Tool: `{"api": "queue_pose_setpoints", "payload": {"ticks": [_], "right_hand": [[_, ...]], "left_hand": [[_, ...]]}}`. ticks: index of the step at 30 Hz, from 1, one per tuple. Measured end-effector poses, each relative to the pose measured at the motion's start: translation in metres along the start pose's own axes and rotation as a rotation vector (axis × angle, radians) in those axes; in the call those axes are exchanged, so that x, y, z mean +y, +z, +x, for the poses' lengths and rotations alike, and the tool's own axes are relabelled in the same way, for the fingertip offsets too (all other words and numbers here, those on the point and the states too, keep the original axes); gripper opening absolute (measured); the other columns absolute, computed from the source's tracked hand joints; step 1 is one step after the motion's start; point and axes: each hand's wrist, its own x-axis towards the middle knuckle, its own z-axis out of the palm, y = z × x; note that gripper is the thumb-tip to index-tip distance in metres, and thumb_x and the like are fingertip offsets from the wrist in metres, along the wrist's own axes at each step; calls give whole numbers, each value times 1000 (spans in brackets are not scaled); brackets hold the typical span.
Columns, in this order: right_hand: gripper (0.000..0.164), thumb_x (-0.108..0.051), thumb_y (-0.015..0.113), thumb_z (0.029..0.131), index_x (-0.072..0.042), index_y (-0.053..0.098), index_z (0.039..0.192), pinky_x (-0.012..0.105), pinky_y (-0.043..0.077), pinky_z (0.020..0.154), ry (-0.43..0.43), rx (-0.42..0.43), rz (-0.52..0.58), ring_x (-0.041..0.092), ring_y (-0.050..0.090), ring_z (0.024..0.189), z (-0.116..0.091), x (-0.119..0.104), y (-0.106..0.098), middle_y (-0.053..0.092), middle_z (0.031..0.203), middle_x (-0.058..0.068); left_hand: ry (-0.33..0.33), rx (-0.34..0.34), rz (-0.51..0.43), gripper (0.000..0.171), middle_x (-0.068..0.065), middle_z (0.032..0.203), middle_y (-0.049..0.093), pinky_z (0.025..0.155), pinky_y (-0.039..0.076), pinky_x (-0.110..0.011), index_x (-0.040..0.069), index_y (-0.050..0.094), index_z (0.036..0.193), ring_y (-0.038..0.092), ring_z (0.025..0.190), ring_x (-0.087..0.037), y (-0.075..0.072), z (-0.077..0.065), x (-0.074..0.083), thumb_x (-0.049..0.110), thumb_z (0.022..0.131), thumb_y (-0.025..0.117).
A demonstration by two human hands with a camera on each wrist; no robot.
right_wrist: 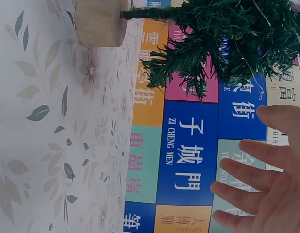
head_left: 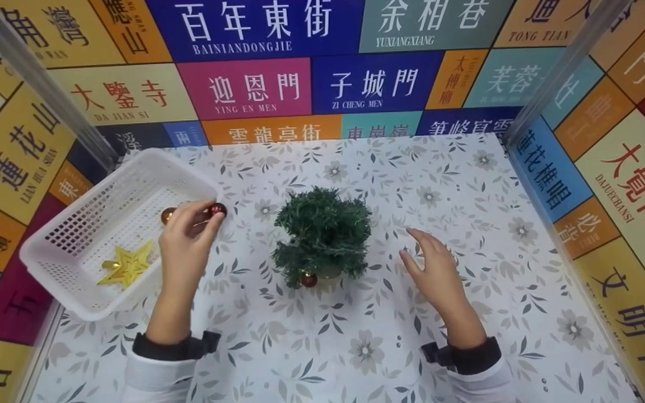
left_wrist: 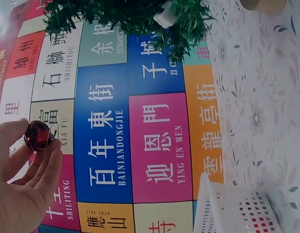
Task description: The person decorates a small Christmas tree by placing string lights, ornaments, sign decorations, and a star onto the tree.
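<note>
A small green tree [head_left: 324,232] stands mid-table on a round wooden base [right_wrist: 100,22], with a red ball [head_left: 308,279] hanging low at its front. My left hand [head_left: 188,235] is at the rim of the white basket [head_left: 65,235] and pinches a shiny red ball [head_left: 218,210] between its fingertips; the left wrist view shows that ball [left_wrist: 37,135] held at the fingertips. A bronze ball [head_left: 168,215] sits just behind the hand. My right hand [head_left: 431,263] hovers right of the tree with fingers spread, holding nothing; it appears the same way in the right wrist view [right_wrist: 266,184].
A gold star [head_left: 128,265] lies in the basket at the table's left edge. The floral tablecloth [head_left: 356,336] is boxed in by walls of coloured sign panels [head_left: 255,87] at the back and both sides, with metal posts at the corners.
</note>
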Motion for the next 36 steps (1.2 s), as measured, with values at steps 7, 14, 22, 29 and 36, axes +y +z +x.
{"api": "queue_pose_setpoints", "payload": {"ticks": [7,14,22,29,36], "right_hand": [[38,-12,65,92,-4,59,128,51,40,105,-9,91,92,36,52,124,-5,-18,-10,60,129,18],[29,-6,72,86,-5,68,115,43,46,98,-162,243,125,32,60,112,-12,-36,-10,67,116,15],[27,-4,74,82,-9,70,109,38,51,90,-348,253,130,26,63,103,-17,-61,-1,69,106,7],[29,-8,77,80,-11,71,108,37,52,91,-493,193,174,23,64,102,-22,-84,9,70,106,4],[24,-7,76,80,-10,73,103,28,53,85,-477,179,246,17,65,94,-28,-92,22,71,100,1]], "left_hand": [[-16,-144,-234,31,-20,116,61,89,54,-23,-8,65,114,65,96,-2,14,-28,19,-3,84,70],[23,-247,-299,31,-20,116,59,89,54,-26,-9,64,114,65,99,-6,26,-51,35,-3,84,70],[133,-348,-280,33,-15,114,63,85,56,-26,-2,68,112,67,96,-10,42,-68,42,-6,79,73],[153,-440,-293,30,-13,117,62,86,56,-27,2,69,113,68,99,-19,56,-80,48,4,83,73],[145,-504,-332,30,-11,118,61,87,56,-27,5,69,114,68,100,-21,65,-88,51,11,85,73]]}}
